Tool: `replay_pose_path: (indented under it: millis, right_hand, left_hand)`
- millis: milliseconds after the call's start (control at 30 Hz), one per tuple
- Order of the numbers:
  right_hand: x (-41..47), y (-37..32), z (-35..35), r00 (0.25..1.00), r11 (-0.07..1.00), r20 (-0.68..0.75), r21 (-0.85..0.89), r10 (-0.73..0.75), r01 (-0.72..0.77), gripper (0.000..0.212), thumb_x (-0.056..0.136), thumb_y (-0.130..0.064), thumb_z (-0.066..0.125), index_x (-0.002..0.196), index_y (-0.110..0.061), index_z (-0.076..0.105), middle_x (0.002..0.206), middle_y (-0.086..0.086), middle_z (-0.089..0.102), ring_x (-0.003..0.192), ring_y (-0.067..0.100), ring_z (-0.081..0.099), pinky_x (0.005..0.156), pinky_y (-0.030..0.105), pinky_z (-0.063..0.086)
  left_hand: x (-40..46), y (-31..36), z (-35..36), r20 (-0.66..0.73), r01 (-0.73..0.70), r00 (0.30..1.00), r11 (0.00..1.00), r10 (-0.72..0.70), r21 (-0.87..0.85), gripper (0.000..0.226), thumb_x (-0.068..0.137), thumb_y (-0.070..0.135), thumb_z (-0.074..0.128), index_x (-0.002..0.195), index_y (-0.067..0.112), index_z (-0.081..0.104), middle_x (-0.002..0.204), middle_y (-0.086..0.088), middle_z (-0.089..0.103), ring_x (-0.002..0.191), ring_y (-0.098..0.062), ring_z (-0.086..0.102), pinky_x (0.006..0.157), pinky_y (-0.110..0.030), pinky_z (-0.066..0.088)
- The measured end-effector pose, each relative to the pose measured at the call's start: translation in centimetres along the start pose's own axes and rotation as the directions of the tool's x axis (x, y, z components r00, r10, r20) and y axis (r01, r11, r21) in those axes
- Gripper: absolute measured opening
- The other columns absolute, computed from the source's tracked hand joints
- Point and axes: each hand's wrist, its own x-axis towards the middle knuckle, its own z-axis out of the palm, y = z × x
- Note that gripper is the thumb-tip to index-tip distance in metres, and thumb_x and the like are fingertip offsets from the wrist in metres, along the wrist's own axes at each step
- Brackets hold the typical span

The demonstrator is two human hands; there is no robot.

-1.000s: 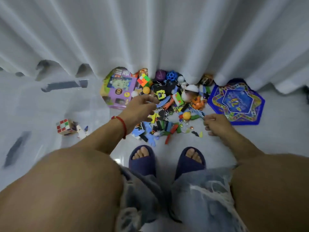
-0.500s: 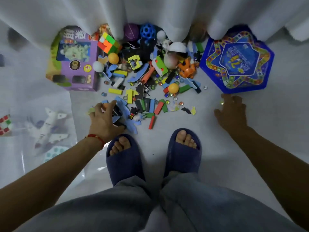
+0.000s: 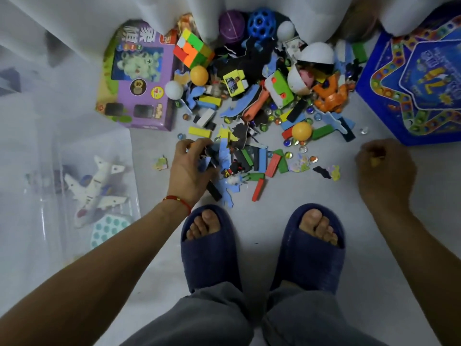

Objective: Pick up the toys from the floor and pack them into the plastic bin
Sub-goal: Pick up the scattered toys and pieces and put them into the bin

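Clutching a fistful of foam puzzle pieces (image 3: pixel 219 156), left hand (image 3: pixel 189 168) risks dropping loose ones short of the plastic bin (image 3: pixel 74 151); right hand (image 3: pixel 384 171) pinches something small.

Domestic interior, most likely a living room or bedroom. Indicators: pale tiled floor (image 3: pixel 249 245); white curtain (image 3: pixel 74 26) hanging down to floor level; scattered toys (image 3: pixel 249 156) heaped against it, including a boxed game (image 3: pixel 139 81) and a puzzle cube (image 3: pixel 193 49); the person wears dark blue house slippers (image 3: pixel 209 250).
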Motion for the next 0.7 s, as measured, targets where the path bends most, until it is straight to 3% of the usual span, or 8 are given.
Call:
replay_pose_path:
  millis: [67, 167, 333, 400, 467, 567, 633, 700]
  right_hand:
    - [-1.2, -2.9, 0.4, 0.989, 0.975, 0.119, 0.192, 0.094, -0.115, 0.016, 0.09, -0.03, 0.057, 0.099, -0.025, 0.069, 0.092, 0.0, 0.07, 0.078, 0.024, 0.068, 0.073, 0.042, 0.057]
    - [-3.5, -6.1, 0.7, 0.923, 0.854, 0.354, 0.425, 0.149, -0.3, 0.019, 0.093, -0.016, 0.057, 0.093, -0.022, 0.075, 0.081, 0.004, 0.07, 0.069, 0.02, 0.067, 0.058, 0.036, 0.056]
    - [-6.2, -9.5, -1.7, 0.77, 0.637, 0.606, 0.517, 0.2, -0.572, 0.015, 0.095, -0.011, 0.063, 0.101, -0.005, 0.074, 0.082, 0.01, 0.062, 0.067, 0.019, 0.061, 0.054, 0.03, 0.048]
    - [-6.7, -11.5, -3.9, 0.706, 0.591, 0.68, 0.492, 0.199, -0.64, 0.018, 0.094, -0.012, 0.063, 0.107, -0.001, 0.071, 0.084, 0.012, 0.062, 0.069, 0.02, 0.061, 0.056, 0.029, 0.049]
    - [-6.9, -14.4, -6.7, 0.648, 0.585, 0.747, 0.461, 0.151, -0.667, 0.022, 0.095, -0.012, 0.061, 0.111, 0.0, 0.068, 0.084, 0.012, 0.062, 0.071, 0.02, 0.061, 0.056, 0.029, 0.051]
    - [-7.8, -20.2, -10.4, 0.568, 0.649, 0.823, 0.422, 0.018, -0.632, 0.027, 0.094, -0.016, 0.062, 0.115, 0.0, 0.066, 0.086, 0.013, 0.064, 0.071, 0.021, 0.063, 0.056, 0.029, 0.055]
    - [-9.3, -24.7, -11.9, 0.522, 0.747, 0.851, 0.388, -0.064, -0.54, 0.026, 0.094, -0.018, 0.064, 0.111, 0.0, 0.068, 0.09, 0.016, 0.066, 0.074, 0.022, 0.066, 0.06, 0.031, 0.058]
    - [-11.8, -29.3, -12.4, 0.465, 0.824, 0.875, 0.358, -0.133, -0.438, 0.022, 0.093, -0.016, 0.065, 0.106, 0.001, 0.069, 0.09, 0.016, 0.066, 0.075, 0.023, 0.066, 0.063, 0.033, 0.06]
  left_hand:
    - [0.2, 0.0, -0.2, -0.007, 0.012, 1.0, 0.999, -0.012, -0.035, 0.054, 0.069, 0.005, 0.083, 0.118, 0.016, 0.064, 0.118, -0.01, 0.053, 0.09, -0.014, 0.049, 0.073, 0.005, 0.032]
    - [0.1, 0.1, -0.9, -0.031, 0.016, 0.999, 0.998, -0.018, -0.066, 0.052, 0.071, 0.011, 0.084, 0.118, 0.015, 0.063, 0.114, -0.008, 0.058, 0.088, -0.014, 0.051, 0.072, 0.004, 0.034]
    - [-0.8, 1.3, -3.7, -0.124, 0.118, 0.978, 0.939, -0.166, -0.323, 0.045, 0.074, 0.022, 0.085, 0.112, 0.023, 0.061, 0.105, 0.001, 0.065, 0.086, -0.013, 0.058, 0.071, -0.008, 0.046]
    - [-1.3, 2.6, -5.5, -0.072, 0.219, 0.945, 0.781, -0.318, -0.585, 0.041, 0.077, 0.017, 0.084, 0.112, 0.019, 0.062, 0.098, -0.004, 0.068, 0.079, -0.015, 0.062, 0.072, -0.019, 0.055]
    - [-1.8, 4.2, -7.7, 0.043, 0.265, 0.909, 0.495, -0.414, -0.827, 0.035, 0.082, 0.011, 0.079, 0.112, 0.011, 0.061, 0.087, -0.01, 0.065, 0.069, -0.021, 0.063, 0.074, -0.037, 0.058]
    - [-3.3, 6.7, -12.1, 0.195, 0.227, 0.914, 0.05, -0.356, -0.973, 0.027, 0.09, 0.008, 0.069, 0.114, 0.008, 0.058, 0.079, -0.008, 0.059, 0.069, -0.02, 0.059, 0.079, -0.033, 0.055]
    - [-5.1, 7.9, -15.8, 0.201, 0.185, 0.936, -0.082, -0.287, -0.979, 0.024, 0.089, 0.016, 0.068, 0.111, 0.011, 0.059, 0.082, -0.007, 0.062, 0.081, -0.022, 0.061, 0.075, -0.027, 0.055]
    - [-7.3, 7.9, -19.6, 0.16, 0.131, 0.949, -0.123, -0.273, -0.984, 0.035, 0.084, 0.024, 0.072, 0.114, 0.011, 0.059, 0.089, -0.01, 0.065, 0.086, -0.022, 0.063, 0.071, -0.025, 0.055]
